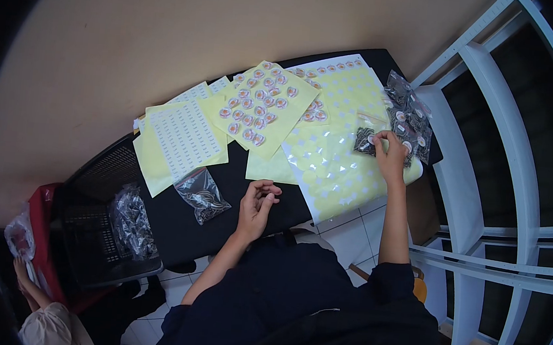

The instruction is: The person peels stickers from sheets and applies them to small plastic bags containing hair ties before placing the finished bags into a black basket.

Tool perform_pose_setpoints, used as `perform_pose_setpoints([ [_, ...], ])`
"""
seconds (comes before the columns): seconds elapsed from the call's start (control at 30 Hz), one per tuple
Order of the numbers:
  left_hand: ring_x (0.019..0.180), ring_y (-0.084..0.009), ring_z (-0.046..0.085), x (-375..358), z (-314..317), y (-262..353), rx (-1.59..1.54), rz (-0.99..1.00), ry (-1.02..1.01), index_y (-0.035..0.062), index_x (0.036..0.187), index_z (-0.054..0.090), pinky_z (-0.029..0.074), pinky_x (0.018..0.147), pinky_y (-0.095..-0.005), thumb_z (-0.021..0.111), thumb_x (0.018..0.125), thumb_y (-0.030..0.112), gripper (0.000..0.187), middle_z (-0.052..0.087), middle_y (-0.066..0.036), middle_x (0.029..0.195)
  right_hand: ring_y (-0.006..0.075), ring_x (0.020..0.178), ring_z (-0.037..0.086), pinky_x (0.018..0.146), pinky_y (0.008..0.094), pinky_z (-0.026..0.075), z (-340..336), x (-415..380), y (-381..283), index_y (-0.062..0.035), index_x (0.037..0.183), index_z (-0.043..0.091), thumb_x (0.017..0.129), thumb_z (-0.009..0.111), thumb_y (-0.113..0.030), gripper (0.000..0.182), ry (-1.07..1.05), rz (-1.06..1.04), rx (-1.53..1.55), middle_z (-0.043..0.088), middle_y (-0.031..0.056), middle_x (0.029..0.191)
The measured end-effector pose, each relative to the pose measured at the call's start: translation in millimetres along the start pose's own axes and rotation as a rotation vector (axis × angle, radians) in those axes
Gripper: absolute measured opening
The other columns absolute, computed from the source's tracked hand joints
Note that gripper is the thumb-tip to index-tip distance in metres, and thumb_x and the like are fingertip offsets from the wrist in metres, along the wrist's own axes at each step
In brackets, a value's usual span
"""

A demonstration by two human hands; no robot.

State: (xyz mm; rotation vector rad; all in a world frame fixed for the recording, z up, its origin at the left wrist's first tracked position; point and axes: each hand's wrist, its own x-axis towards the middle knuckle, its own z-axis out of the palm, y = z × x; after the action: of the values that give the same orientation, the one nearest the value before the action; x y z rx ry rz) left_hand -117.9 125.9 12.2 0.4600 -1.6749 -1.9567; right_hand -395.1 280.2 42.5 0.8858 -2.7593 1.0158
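Observation:
My right hand (390, 155) is at a small clear plastic bag (363, 146) of dark, coiled-looking pieces, with thumb and forefinger closed on a round white sticker (371, 139) at the bag's face. That bag lies on a large yellow sticker sheet (336, 168) with rows of pale round spots. My left hand (257, 210) hovers near the table's front edge, palm inward, its fingers loosely bent and apart with nothing in them. Left of it rests another clear bag (202, 195) of dark pieces. Just right of my right hand lie several filled bags (408, 115) bearing round white stickers.
Yellow sheets with orange-and-white round stickers (256, 102) and a sheet of small printed labels (184, 138) overlap on the black table (231, 162). A black crate (87, 235) with plastic bags stands left, near another person's hand (23, 275). Pale metal shelving (491, 125) borders the right.

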Motion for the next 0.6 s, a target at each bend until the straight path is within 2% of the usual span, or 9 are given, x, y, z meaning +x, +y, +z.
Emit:
perform_pose_setpoints([
  [0.07, 0.089, -0.0152, 0.053, -0.2, -0.4, -1.3, -0.002, -0.004, -0.001, -0.0024, 0.108, 0.042, 0.046, 0.073, -0.0259, 0.045, 0.086, 0.005, 0.023, 0.053, -0.011, 0.094, 0.0266, 0.087, 0.054, 0.087, 0.0474, 0.028, 1.6, -3.4, 2.3, -0.0064, 0.078, 0.056, 0.076, 0.059, -0.017, 0.011, 0.01, 0.01, 0.032, 0.056, 0.0053, 0.086],
  [0.13, 0.088, -0.0146, 0.053, 1.7, 1.4, -1.1, -0.006, -0.005, -0.001, -0.0023, 0.107, 0.042, 0.046, 0.073, -0.0254, 0.045, 0.086, 0.005, 0.023, 0.053, -0.011, 0.094, 0.029, 0.089, 0.053, 0.087, 0.0407, 0.033, 7.9, -5.6, 12.0, -0.0053, 0.088, 0.055, 0.074, 0.061, -0.013, 0.017, 0.098, -0.051, 0.3, 0.054, 0.01, 0.091],
  [0.17, 0.087, -0.0139, 0.053, 3.0, 3.3, 0.0, 0.016, -0.041, 0.018, -0.0019, 0.107, 0.043, 0.046, 0.071, -0.0247, 0.046, 0.086, 0.006, 0.023, 0.054, -0.01, 0.094, 0.029, 0.089, 0.053, 0.087, 0.0407, 0.033, 6.5, -7.5, 8.7, -0.0053, 0.088, 0.055, 0.074, 0.061, -0.013, 0.017, 0.1, -0.051, 0.298, 0.054, 0.01, 0.091],
  [0.23, 0.086, -0.0133, 0.053, 2.5, 5.2, 1.6, 0.038, -0.08, 0.035, -0.0015, 0.106, 0.043, 0.045, 0.07, -0.0239, 0.047, 0.085, 0.006, 0.022, 0.054, -0.01, 0.093, 0.0317, 0.09, 0.051, 0.084, 0.0341, 0.038, 7.6, -14.5, -2.0, -0.0083, 0.109, 0.049, 0.07, 0.064, -0.01, 0.042, 0.145, -0.086, 0.165, 0.048, 0.0145, 0.102],
  [0.27, 0.086, -0.0128, 0.053, 2.4, 5.8, 2.2, 0.083, -0.081, 0.025, -0.001, 0.106, 0.044, 0.045, 0.069, -0.0235, 0.048, 0.085, 0.006, 0.023, 0.054, -0.009, 0.093, 0.0317, 0.09, 0.051, 0.084, 0.0341, 0.038, 9.3, -16.6, -6.2, -0.0083, 0.109, 0.049, 0.07, 0.064, -0.01, 0.042, 0.147, -0.085, 0.163, 0.048, 0.0145, 0.102],
  [0.33, 0.085, -0.0123, 0.053, 3.2, 6.0, 1.8, 0.127, -0.079, 0.012, -0.0005, 0.105, 0.044, 0.044, 0.069, -0.0231, 0.049, 0.085, 0.007, 0.023, 0.055, -0.009, 0.093, 0.0314, 0.088, 0.05, 0.081, 0.0359, 0.041, 13.2, -18.9, -14.6, -0.0114, 0.124, 0.038, 0.066, 0.068, -0.009, 0.065, 0.196, -0.088, 0.033, 0.044, 0.015, 0.106],
  [0.37, 0.085, -0.0122, 0.053, 2.8, 5.7, 0.2, 0.137, -0.067, 0.012, -0.0002, 0.105, 0.044, 0.044, 0.068, -0.023, 0.05, 0.084, 0.007, 0.023, 0.055, -0.008, 0.093, 0.0314, 0.088, 0.05, 0.081, 0.0359, 0.041, 12.7, -18.9, -19.7, -0.0114, 0.124, 0.038, 0.066, 0.068, -0.009, 0.065, 0.198, -0.087, 0.031, 0.044, 0.015, 0.106],
  [0.43, 0.084, -0.0121, 0.053, 2.3, 5.8, -0.3, 0.146, -0.056, 0.013, 0.0001, 0.105, 0.044, 0.043, 0.068, -0.0229, 0.05, 0.084, 0.007, 0.023, 0.055, -0.008, 0.092, 0.0265, 0.083, 0.051, 0.076, 0.0333, 0.044, 9.6, -17.5, -29.4, -0.0112, 0.128, 0.034, 0.062, 0.069, -0.002, 0.076, 0.122, 0.075, 0.15, 0.043, 0.0133, 0.103],
  [0.6, 0.088, -0.0131, 0.053, 2.3, 2.7, -3.0, 0.11, -0.068, -0.009, 0.0005, 0.106, 0.044, 0.044, 0.071, -0.024, 0.051, 0.084, 0.006, 0.024, 0.054, -0.009, 0.095, 0.018, 0.081, 0.049, 0.071, 0.0271, 0.045, 17.4, -19.5, -23.7, -0.0095, 0.128, 0.032, 0.058, 0.069, 0.005, 0.081, 0.202, 0.038, 0.336, 0.041, 0.0102, 0.101],
])
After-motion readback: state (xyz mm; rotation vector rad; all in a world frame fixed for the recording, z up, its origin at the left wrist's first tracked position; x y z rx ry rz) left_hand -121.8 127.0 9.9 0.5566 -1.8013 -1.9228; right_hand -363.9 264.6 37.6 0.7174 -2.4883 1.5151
